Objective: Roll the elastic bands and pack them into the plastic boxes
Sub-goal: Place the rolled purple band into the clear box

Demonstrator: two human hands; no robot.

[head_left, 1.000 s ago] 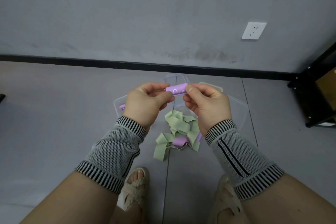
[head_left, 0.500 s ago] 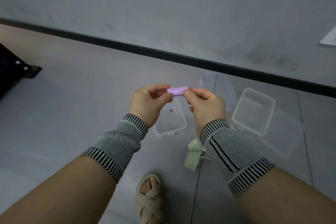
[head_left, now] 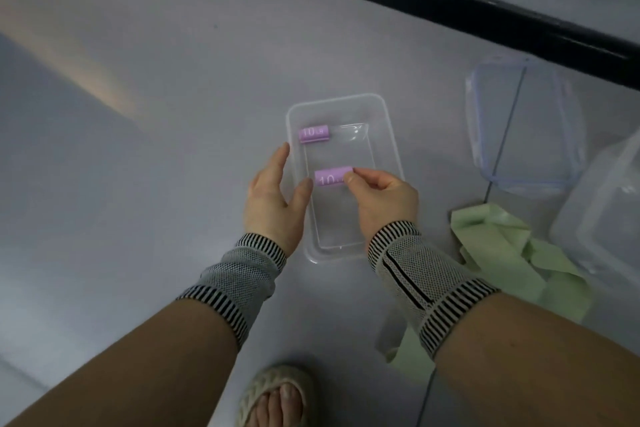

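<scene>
box (head_left: 388,135): clear, open, on floor
far roll (head_left: 313,133): purple, marked "10", in box's far-left corner
near roll (head_left: 332,177): purple, rolled, mid-box
green bands (head_left: 498,250): unrolled heap, floor right of box

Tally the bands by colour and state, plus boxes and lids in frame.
Purple rolled bands: 2, one lying in the clear box at, one pinched by the right hand at
Green unrolled bands: a tangled pile, count unclear
Clear boxes: 2, second at
Lids: 1
Total countable: 5
</scene>
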